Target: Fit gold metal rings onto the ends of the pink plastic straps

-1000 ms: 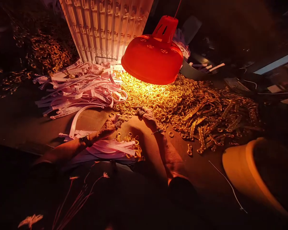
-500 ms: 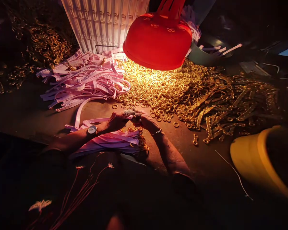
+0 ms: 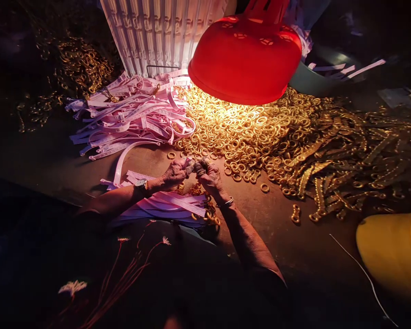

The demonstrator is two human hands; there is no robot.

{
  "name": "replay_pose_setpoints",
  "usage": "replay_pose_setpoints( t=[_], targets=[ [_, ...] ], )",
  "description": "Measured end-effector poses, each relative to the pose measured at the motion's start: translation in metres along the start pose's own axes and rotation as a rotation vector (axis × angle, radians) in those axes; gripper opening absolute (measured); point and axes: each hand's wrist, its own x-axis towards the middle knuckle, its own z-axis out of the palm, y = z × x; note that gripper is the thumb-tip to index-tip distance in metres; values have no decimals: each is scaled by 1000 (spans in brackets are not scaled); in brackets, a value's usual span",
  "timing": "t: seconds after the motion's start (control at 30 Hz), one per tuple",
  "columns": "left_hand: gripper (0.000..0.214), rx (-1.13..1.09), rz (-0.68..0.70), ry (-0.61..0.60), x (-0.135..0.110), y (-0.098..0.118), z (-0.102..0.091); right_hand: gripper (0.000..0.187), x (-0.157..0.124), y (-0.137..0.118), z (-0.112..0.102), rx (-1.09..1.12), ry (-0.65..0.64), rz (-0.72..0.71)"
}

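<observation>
Left hand [image 3: 174, 176] and right hand [image 3: 208, 179] curled, clenched together, pinching a small item [image 3: 192, 167], too hidden to identify, just in front of the heap of smooth brass rings [image 3: 239, 132]. Flat pink plastic strips [image 3: 178, 205] lie under the hands; more tangle [image 3: 130, 119] left of the heap. Stamped brass chain strips [image 3: 342, 155] lie right of it. Glossy red lampshade [image 3: 246, 59] hangs above it, hiding its far side; ribbed white crate [image 3: 157, 32] stands behind it.

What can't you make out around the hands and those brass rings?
In the head view:
- Whatever the left hand and right hand are working on: their fingers hide it.
- The far part of the brass rings: the red lampshade hides it.
- The whole yellow basin: cut off by the right edge.
</observation>
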Motion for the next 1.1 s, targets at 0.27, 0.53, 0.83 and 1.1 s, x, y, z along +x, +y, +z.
replay_pose_setpoints(
  t=[0.27,0.53,0.83,1.1],
  targets=[
    [17,-237,-365,-104,16,-16,-17,24,7,20,4,-280,201,-272],
    [28,-535,-420,45,9,-10,-20,39,23,-3,-22,658,118,86],
    [23,-401,-318,69,-2,5,-12,33,-3,-11,-1,320,43,83],
    [24,-396,-308,-20,-2,6,-3,35,-3,-8,3,19,23,-26]
  ],
)
